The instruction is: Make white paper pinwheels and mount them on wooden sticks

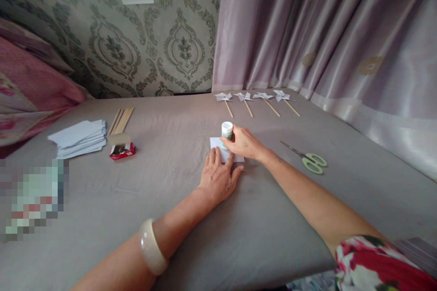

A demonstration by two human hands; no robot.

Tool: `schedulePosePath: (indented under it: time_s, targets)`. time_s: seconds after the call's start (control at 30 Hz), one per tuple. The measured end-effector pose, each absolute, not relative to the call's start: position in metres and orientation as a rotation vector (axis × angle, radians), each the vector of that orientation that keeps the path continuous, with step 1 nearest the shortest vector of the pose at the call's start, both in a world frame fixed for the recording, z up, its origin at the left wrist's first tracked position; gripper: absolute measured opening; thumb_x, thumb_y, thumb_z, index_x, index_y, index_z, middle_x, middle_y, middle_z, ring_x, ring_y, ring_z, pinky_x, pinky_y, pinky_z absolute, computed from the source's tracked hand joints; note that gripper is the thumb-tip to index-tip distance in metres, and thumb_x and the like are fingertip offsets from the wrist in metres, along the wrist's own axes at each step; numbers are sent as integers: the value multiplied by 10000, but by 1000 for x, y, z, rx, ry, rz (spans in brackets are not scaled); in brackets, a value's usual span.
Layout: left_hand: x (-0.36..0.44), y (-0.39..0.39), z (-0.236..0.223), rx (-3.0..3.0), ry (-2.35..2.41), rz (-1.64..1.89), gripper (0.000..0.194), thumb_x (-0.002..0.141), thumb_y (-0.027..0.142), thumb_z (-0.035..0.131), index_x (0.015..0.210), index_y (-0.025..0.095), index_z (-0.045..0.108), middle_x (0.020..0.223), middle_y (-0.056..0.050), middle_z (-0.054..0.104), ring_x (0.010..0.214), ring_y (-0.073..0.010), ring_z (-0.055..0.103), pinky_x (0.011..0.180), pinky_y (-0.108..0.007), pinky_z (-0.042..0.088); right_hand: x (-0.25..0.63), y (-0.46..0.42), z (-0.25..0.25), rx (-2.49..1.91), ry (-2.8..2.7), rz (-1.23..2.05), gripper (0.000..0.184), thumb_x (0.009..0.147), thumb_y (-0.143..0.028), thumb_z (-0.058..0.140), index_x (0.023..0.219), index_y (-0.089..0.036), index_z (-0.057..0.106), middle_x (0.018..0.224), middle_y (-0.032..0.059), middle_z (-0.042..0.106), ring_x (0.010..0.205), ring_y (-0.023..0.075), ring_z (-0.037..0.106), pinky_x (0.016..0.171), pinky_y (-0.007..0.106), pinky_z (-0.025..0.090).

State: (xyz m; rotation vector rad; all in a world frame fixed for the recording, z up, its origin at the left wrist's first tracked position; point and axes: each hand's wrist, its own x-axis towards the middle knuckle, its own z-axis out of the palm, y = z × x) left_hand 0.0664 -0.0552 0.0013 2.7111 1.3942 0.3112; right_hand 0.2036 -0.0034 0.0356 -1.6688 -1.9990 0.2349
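Note:
A small sheet of white paper lies on the grey cloth in front of me. My left hand rests flat on its near edge, fingers spread and stretched out, with a pale bangle on the wrist. Over the same sheet, my right hand grips a white glue stick with a green label. The stick stands roughly upright, and its lower end is partly hidden behind fingers, so I cannot tell whether it touches the paper.
Several paper pinwheels on sticks lie along the back. Scissors with green handles are at right. To the left are a stack of white paper, wooden sticks and an open red box of small dark items.

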Motion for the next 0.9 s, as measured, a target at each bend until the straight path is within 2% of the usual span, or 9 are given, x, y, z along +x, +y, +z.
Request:
schedulePosePath:
  time_s: [0.4, 0.73, 0.9]
  targets:
    - [67, -55, 3, 2710, 1398, 251, 587, 940, 525, 277, 1375, 162, 432, 1428, -193, 398, 1350, -384, 317, 1065, -503, 298, 210, -1, 30, -1601, -1968, 253, 175, 795, -312, 551, 860, -152, 576, 670, 35, 634, 571, 135, 537, 556, 230, 356]
    - [67, -56, 6, 2697, 1387, 220, 595, 942, 519, 275, 1371, 136, 429, 1428, -226, 385, 1356, -394, 303, 1073, -503, 285, 208, -1, 28, -1575, -2019, 215, 167, 790, -304, 552, 865, -156, 573, 659, 32, 637, 567, 138, 543, 561, 235, 358]
    - [66, -56, 5, 2682, 1392, 246, 584, 938, 525, 292, 1382, 173, 430, 1434, -190, 394, 1358, -385, 305, 1068, -512, 295, 211, 4, 26, -1585, -1996, 163, 164, 793, -314, 539, 836, -158, 565, 655, 36, 626, 556, 137, 530, 558, 242, 353]
